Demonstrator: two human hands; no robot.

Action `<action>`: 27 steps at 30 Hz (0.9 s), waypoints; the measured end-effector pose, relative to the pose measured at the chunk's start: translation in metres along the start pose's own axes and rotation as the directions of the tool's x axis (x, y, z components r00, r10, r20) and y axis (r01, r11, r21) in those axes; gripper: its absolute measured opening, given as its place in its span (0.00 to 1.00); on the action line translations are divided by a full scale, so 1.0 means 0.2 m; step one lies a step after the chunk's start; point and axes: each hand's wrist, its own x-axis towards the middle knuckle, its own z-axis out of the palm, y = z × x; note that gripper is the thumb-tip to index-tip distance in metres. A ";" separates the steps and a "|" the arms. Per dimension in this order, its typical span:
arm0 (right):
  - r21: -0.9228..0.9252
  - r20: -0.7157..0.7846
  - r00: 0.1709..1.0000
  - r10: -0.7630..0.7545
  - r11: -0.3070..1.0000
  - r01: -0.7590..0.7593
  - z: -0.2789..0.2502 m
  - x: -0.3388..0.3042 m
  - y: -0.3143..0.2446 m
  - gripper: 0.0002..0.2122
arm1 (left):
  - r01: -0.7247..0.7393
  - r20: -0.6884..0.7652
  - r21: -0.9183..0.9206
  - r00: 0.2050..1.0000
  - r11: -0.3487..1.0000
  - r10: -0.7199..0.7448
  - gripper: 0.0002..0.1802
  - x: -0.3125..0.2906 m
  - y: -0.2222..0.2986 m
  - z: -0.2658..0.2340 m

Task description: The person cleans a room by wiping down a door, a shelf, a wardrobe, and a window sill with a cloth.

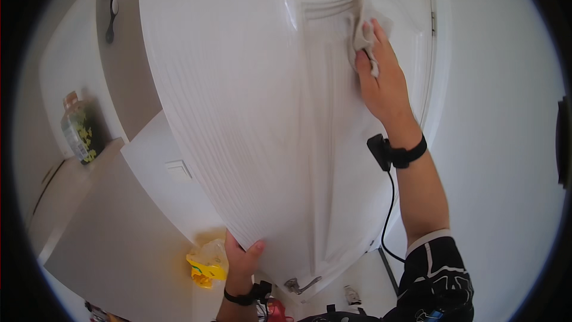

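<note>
A white panelled door [250, 113] with moulded grooves stands before me. My right hand [382, 80] is reached high up its face and presses a crumpled pale grey cloth [360, 36] against the upper moulding; the fingers are bent over the cloth. Down at the door's left edge, my left hand [241, 261] grips the edge, its thumb on the front face and the other fingers mostly hidden behind. The metal lever handle [302, 285] sits low on the door, right of my left hand and apart from it.
On a ledge at the left stands a dark bottle with yellow flowers [83, 131]. A cabinet handle [111, 13] is above it. A wall switch [177, 170] and a yellow plastic bag [207, 261] are left of the door. Hinges [433, 24] run along its right side. A black cable [390, 214] hangs from my right wrist.
</note>
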 end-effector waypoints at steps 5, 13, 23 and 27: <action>0.346 -0.022 0.961 0.277 0.904 -0.253 0.29 -1.08 0.13 0.31 | -0.008 -0.029 0.039 1.000 0.999 0.009 0.44 0.01 0.03 -0.15; -0.131 0.207 0.779 0.592 0.806 -0.578 -0.10 -1.64 0.88 0.22 | 0.235 -0.146 0.068 0.964 0.970 -0.223 0.37 0.10 0.08 -0.17; -0.037 0.431 0.891 -0.144 0.983 0.177 0.10 -0.72 0.23 0.30 | -0.010 -0.437 0.169 0.896 0.986 0.084 0.46 0.08 -0.04 -0.04; 0.239 0.274 0.960 0.059 0.962 -0.128 0.19 -1.24 0.27 0.36 | -0.062 -0.443 0.178 0.886 0.982 0.136 0.48 0.07 -0.11 -0.09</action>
